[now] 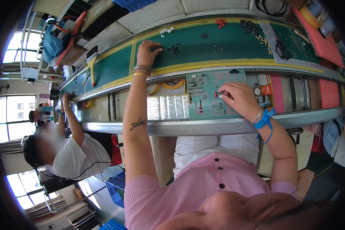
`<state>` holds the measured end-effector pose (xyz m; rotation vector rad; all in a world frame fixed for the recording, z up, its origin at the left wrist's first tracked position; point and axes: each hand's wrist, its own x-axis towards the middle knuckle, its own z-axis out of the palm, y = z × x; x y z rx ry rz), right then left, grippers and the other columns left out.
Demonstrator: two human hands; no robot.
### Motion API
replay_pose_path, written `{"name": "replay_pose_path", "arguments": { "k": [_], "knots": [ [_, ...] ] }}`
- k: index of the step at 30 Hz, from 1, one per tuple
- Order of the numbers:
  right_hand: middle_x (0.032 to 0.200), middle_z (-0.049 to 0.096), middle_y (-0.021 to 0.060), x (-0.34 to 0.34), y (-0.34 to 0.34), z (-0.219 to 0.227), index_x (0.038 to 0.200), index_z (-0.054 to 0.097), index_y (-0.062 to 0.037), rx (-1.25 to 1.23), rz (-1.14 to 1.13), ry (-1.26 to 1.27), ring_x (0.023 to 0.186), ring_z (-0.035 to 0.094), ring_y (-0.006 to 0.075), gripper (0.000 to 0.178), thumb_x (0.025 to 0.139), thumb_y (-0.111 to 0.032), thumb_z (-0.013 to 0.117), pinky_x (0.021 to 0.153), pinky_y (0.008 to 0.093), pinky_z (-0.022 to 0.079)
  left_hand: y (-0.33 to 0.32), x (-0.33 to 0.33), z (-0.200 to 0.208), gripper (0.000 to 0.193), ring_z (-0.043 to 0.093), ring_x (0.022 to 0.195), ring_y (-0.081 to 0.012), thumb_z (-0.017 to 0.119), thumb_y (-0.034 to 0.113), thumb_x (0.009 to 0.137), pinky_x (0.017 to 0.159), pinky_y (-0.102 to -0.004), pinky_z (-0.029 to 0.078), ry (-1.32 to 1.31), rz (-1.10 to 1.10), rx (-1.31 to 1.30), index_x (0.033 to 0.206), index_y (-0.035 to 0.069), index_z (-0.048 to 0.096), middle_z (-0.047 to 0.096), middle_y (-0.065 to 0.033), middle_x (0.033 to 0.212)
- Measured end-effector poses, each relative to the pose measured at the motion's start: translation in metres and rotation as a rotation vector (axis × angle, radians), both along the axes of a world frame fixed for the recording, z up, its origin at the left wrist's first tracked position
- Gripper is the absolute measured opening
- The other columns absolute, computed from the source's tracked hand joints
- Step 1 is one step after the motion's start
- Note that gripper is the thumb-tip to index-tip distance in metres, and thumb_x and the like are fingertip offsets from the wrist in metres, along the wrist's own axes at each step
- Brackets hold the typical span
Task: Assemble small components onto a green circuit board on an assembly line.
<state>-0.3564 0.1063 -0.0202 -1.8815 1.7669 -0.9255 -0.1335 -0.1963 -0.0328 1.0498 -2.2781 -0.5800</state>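
You see one green circuit board (209, 94), one yellow-handled brush (92, 65), and two red pads (326, 44) at your bench.

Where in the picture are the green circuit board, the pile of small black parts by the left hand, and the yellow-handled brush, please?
Green circuit board (209, 97): head view, on its bare middle.
Pile of small black parts (175, 48): head view, on the cluster's centre.
Yellow-handled brush (92, 71): head view, on its handle.

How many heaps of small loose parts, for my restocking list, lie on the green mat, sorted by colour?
Black heaps: 4
White heaps: 1
Red heaps: 1
Yellow heaps: 1
Total: 7
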Motion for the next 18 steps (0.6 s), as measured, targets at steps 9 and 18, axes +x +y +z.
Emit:
{"name": "replay_pose_path", "arguments": {
  "k": [9,18],
  "knots": [
    [0.071,0.057,0.005,0.002,0.0,0.009,0.086,0.062,-0.0065,-0.113,-0.007,-0.067,0.067,0.056,0.0218,0.017,0.071,-0.005,0.069,0.065,0.0332,0.043,0.046,-0.008,0.024,0.012,0.059,0.084,-0.018,0.071,0.012,0.077,0.072,-0.0283,0.048,-0.201,-0.05,-0.167,0.086,0.006,0.067,0.062,-0.0066,0.089],
    [0.08,0.06,0.0067,-0.004,0.005,0.025,0.089,0.061,-0.0053,-0.455,-0.092,-0.047,0.075,0.056,0.0251,0.027,0.065,-0.002,0.074,0.066,0.0343,0.044,0.199,-0.069,0.021,0.014,0.052,0.084,-0.0039,0.065,0.014,0.086,0.076,-0.0189,0.04,0.521,-0.526,1.378,0.095,0.004,0.063,0.059,0.0032,0.092]
  ]
}}
